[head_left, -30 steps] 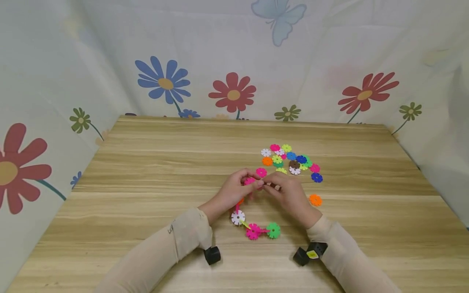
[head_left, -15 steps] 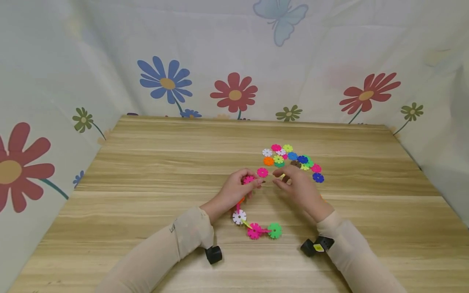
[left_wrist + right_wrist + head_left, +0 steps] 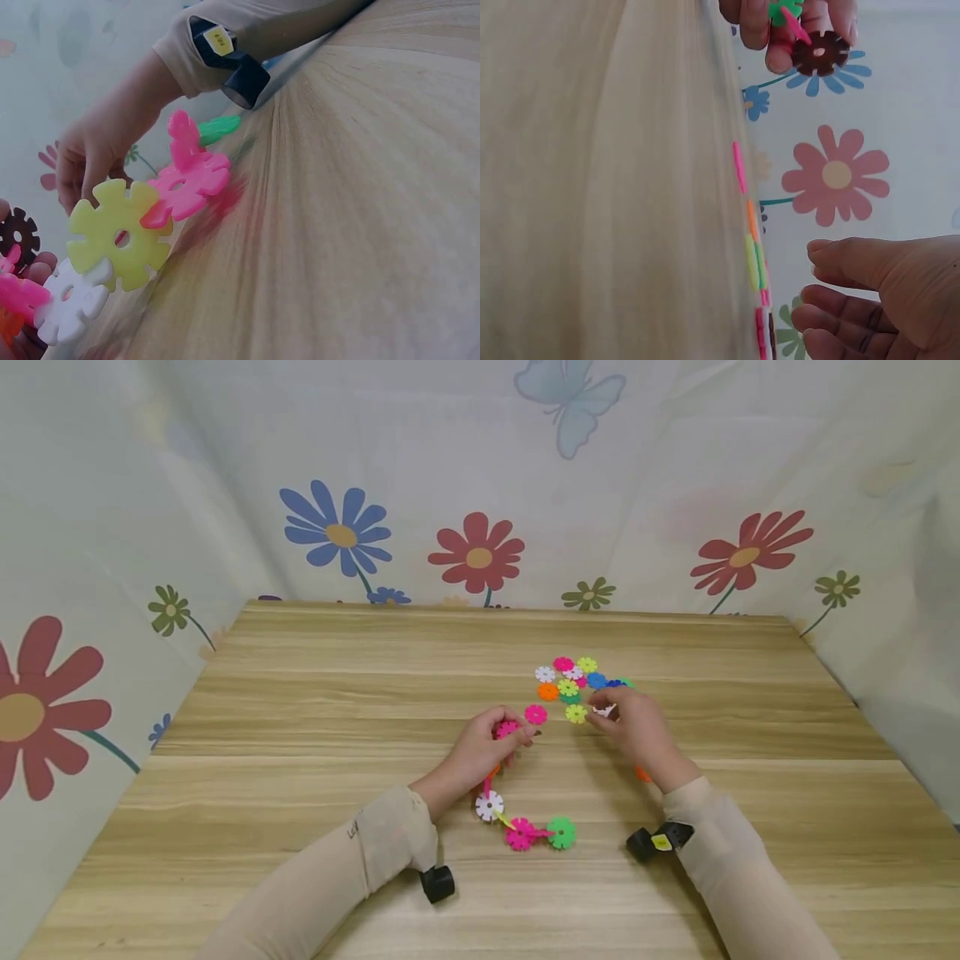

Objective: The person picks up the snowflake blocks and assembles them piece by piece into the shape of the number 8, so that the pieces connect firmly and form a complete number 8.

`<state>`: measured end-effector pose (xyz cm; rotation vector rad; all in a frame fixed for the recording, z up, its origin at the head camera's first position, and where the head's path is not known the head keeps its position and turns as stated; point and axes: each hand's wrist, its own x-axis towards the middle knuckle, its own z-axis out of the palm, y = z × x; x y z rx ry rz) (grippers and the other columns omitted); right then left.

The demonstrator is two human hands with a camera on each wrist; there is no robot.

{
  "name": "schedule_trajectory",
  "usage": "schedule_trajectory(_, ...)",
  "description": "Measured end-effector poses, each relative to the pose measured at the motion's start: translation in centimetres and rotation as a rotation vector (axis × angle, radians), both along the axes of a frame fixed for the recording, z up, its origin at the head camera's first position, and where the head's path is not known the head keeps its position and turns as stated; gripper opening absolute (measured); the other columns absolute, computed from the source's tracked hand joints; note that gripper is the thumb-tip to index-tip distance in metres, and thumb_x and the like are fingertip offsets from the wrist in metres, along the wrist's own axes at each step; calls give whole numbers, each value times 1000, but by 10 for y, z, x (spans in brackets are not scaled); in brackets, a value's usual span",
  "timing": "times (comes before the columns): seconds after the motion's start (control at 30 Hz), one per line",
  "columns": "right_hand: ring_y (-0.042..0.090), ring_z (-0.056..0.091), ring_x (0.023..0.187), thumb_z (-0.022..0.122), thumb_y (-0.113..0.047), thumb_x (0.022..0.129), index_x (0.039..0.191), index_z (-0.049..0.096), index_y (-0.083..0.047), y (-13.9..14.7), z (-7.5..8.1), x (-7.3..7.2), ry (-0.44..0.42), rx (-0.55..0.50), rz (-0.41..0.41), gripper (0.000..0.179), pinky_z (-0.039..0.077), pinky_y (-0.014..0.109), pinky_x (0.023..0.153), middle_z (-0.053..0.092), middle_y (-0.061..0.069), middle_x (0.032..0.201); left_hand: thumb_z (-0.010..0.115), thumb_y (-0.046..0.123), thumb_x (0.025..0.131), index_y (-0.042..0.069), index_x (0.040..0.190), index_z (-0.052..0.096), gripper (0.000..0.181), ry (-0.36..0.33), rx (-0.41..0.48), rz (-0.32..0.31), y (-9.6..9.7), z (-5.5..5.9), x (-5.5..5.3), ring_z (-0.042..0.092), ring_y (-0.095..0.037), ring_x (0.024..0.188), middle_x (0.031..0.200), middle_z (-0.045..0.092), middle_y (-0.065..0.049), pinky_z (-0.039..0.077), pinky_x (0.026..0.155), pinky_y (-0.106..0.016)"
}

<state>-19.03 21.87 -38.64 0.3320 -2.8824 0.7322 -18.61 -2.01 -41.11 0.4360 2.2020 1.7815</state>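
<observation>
My left hand pinches the upper end of a chain of slotted, flower-shaped plastic discs. A brown disc at that end shows by its fingertips in the right wrist view. Below the hand, the chain curves through a white disc, a yellow disc and a pink disc to a green disc. My right hand is over the right side of the loose discs, fingers loosely bent. Nothing shows between its thumb and fingers in the right wrist view; it partly hides discs beneath.
Loose discs lie scattered beyond the hands on the wooden table, among them a pink one, a yellow one and an orange one. Another orange disc is partly behind the right wrist. A flower-printed cloth stands behind.
My right hand has left the brown disc at my left fingertips and moved right and away, over the loose discs. The left hand stays in place, holding the chain.
</observation>
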Motion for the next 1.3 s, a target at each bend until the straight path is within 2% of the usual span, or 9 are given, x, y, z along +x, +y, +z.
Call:
schedule_trajectory(0.27, 21, 61, 79, 70, -20, 88, 107, 68, -1, 0, -9, -11, -107, -7, -2, 27, 51, 36, 72, 69, 12, 93, 63, 20, 93, 6, 104, 62, 17, -2, 7, 8, 0, -3, 1, 51, -13, 56, 95, 71, -12, 43, 54, -20)
schedule_trajectory(0.47, 20, 57, 77, 74, -21, 84, 102, 69, 0, -2, -18, -17, -96, -38, 0, 28, 49, 35, 71, 67, 11, 87, 62, 20, 94, 7, 104, 62, 17, -8, 16, 5, 0, -2, 2, 51, -14, 56, 95, 71, -12, 43, 54, -20)
schedule_trajectory(0.7, 26, 61, 84, 75, -16, 83, 99, 68, 1, -1, -21, -19, -118, -67, -23, 23, 51, 43, 78, 68, 16, 94, 63, 22, 94, 6, 105, 61, 19, -4, 24, -11, 1, -1, 2, 51, -15, 57, 96, 71, -13, 43, 55, -21)
schedule_trajectory(0.87, 27, 59, 86, 74, -14, 84, 100, 62, 1, -1, -20, -19, -132, -85, -26, 25, 50, 41, 79, 65, 17, 97, 63, 23, 94, 6, 105, 62, 20, -3, 19, -13, 1, -2, 1, 51, -14, 57, 96, 71, -13, 43, 54, -20)
schedule_trajectory(1.0, 23, 56, 82, 71, -11, 86, 100, 58, -1, -2, -17, -18, -150, -105, -30, 22, 48, 33, 73, 62, 14, 93, 63, 24, 93, 7, 105, 62, 20, -3, 12, -6, 1, -3, 1, 51, -14, 57, 95, 71, -12, 43, 53, -20)
schedule_trajectory(1.13, 19, 56, 76, 68, -9, 88, 97, 59, -2, -4, -12, -14, -149, -128, -19, 14, 46, 26, 67, 63, 12, 88, 63, 23, 93, 6, 104, 62, 19, 5, 15, 0, 0, -4, 0, 51, -13, 56, 95, 71, -12, 43, 54, -20)
schedule_trajectory(1.3, 19, 59, 64, 61, -9, 94, 99, 58, 0, -8, -1, -4, -170, -222, 14, 11, 47, 23, 54, 63, 14, 82, 63, 22, 93, 6, 102, 62, 18, 13, 16, 3, 0, -4, -1, 51, -12, 55, 95, 71, -13, 42, 54, -20)
